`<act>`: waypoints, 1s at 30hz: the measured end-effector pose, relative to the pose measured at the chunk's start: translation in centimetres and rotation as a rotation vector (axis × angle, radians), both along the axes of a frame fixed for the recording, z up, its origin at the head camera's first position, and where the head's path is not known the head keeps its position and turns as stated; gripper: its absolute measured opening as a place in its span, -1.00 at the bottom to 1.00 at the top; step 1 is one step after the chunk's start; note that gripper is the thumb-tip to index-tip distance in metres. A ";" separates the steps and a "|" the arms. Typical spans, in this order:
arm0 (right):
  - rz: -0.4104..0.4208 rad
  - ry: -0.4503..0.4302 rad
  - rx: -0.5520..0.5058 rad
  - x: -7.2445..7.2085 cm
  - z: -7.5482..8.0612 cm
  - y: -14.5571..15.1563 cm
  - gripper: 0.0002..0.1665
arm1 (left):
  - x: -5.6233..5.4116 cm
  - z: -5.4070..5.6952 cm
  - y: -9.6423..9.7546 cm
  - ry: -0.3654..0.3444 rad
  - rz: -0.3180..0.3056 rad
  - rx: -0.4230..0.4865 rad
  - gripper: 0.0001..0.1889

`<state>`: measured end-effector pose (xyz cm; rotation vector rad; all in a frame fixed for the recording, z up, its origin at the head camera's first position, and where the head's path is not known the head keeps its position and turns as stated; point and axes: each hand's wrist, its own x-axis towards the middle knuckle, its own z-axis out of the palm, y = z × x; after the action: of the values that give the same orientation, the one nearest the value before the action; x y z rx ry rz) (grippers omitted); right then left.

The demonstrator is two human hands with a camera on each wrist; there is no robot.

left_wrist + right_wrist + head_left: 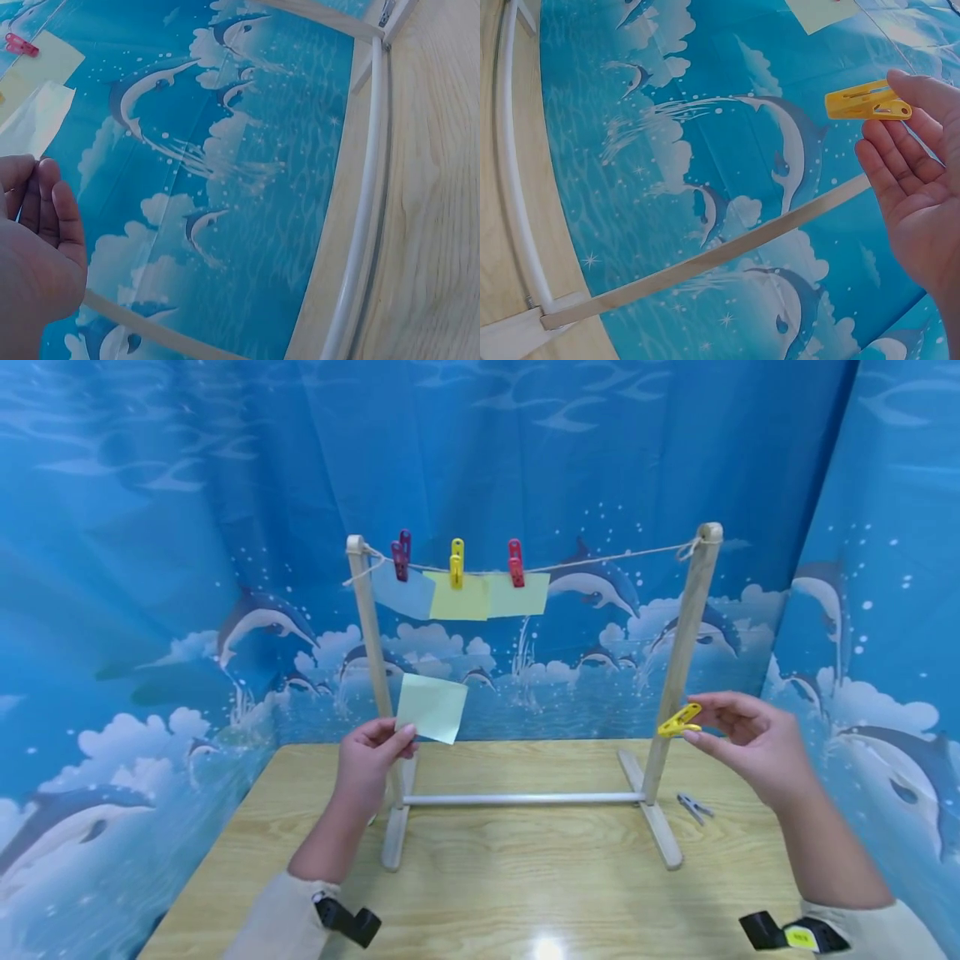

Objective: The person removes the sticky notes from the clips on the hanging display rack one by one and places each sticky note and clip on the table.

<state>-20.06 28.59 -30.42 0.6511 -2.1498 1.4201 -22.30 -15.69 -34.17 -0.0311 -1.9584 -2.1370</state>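
My left hand [373, 760] pinches a pale green paper square [433, 708] by its lower left corner, below the string and near the left post. In the left wrist view the same paper [41, 120] rises from the fingertips. Beside the right post, my right hand [757, 743] holds a yellow clothespin [680, 721] between thumb and fingers. The right wrist view shows this clothespin [868, 101] with its far end pointing away from the hand. On the string [622, 557] hang a blue paper [403, 593], a yellow paper [459, 602] and a light green paper [525, 597].
A dark red clothespin [401, 558], a yellow clothespin [457, 564] and a red clothespin [515, 564] sit on the string. The wooden right post [682, 652] and left post [372, 635] join a white bar [525, 798]. A grey clothespin [695, 808] lies on the table [510, 877].
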 end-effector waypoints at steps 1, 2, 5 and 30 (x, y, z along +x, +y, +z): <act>0.002 -0.005 -0.009 0.0 -0.2 0.1 -0.62 | 0.1 -0.1 -0.2 0.009 0.000 0.008 -0.74; 0.001 -0.012 -0.015 0.1 -0.4 0.2 -0.62 | 0.1 -0.2 -0.3 0.018 0.001 0.011 -0.75; -0.003 -0.031 -0.028 0.2 -0.9 0.5 -0.62 | 0.4 -0.5 -0.8 0.027 0.001 0.028 -0.78; 0.000 -0.134 -0.125 1.3 -3.4 1.5 -0.56 | 1.8 -2.7 -2.6 -0.051 0.072 0.083 -0.96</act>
<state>-18.80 30.07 -33.84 0.5234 -2.1396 1.6247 -20.49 -18.31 -36.83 0.1081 -1.8660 -2.1908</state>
